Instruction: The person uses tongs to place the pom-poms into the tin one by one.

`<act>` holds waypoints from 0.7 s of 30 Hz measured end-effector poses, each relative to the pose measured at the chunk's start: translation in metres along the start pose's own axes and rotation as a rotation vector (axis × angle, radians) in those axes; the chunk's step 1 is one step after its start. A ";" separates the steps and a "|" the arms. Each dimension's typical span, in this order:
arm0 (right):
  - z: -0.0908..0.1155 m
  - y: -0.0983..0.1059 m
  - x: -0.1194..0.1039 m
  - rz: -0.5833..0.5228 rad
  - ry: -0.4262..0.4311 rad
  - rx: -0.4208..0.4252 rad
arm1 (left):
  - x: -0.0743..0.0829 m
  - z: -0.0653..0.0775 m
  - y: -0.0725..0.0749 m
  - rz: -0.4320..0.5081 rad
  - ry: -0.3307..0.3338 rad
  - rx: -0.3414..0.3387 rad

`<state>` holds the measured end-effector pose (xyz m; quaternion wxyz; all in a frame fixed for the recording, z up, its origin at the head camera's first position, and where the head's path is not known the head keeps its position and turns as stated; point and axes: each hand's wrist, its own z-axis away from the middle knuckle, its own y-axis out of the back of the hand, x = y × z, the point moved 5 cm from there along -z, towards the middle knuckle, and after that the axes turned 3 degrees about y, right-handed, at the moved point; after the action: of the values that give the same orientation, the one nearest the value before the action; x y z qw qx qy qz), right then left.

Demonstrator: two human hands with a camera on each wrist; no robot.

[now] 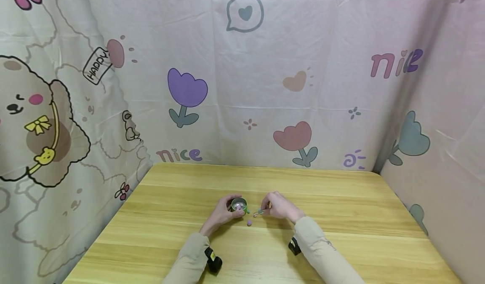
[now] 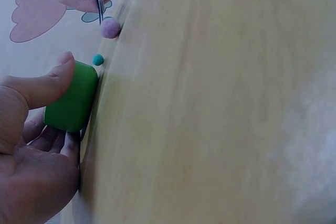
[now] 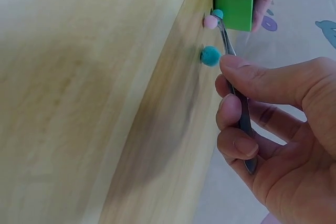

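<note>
My left hand (image 1: pixel 219 215) grips a small green tin (image 2: pixel 73 98) upright on the table, thumb on the near side. Through its open top a few pale pinkish bits show, too small to make out. Right of it, my right hand (image 1: pixel 281 207) pinches metal tweezers (image 3: pixel 244 114) between thumb and fingers. Their tips reach a small pink pom-pom (image 3: pixel 210 22); whether they clasp it I cannot tell. A small teal pom-pom (image 2: pixel 98 60) lies close by the tin. A larger teal pom-pom (image 3: pixel 210 56) lies near my right fingertips, and a purple pom-pom (image 1: pixel 249 223) lies nearer me.
The wood-grain table (image 1: pixel 159 216) spreads around both hands. A printed cloth (image 1: pixel 242 65) hangs behind it and along the sides. Black wrist mounts (image 1: pixel 214 262) sit at both sleeves, low above the table.
</note>
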<state>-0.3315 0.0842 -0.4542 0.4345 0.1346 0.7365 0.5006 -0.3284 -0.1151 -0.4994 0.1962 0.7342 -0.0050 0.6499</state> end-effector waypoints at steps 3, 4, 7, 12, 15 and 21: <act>0.000 0.001 0.001 -0.002 0.002 0.013 | 0.000 0.000 0.000 -0.004 0.002 0.000; 0.000 0.001 0.001 -0.005 0.001 0.016 | 0.000 0.000 0.000 -0.006 0.004 -0.001; 0.000 0.003 0.001 -0.027 -0.019 0.023 | 0.000 0.000 0.000 -0.006 0.008 -0.002; 0.001 0.006 0.002 -0.065 -0.041 0.031 | -0.001 0.000 0.000 -0.002 0.002 -0.009; 0.000 0.009 0.001 -0.069 -0.027 0.051 | -0.001 0.001 0.001 -0.003 -0.003 -0.010; -0.004 0.016 -0.003 -0.059 0.002 0.096 | 0.000 0.002 0.001 -0.006 -0.001 -0.011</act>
<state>-0.3365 0.0874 -0.4386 0.4413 0.1330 0.7639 0.4517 -0.3272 -0.1164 -0.4995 0.2023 0.7333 -0.0065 0.6490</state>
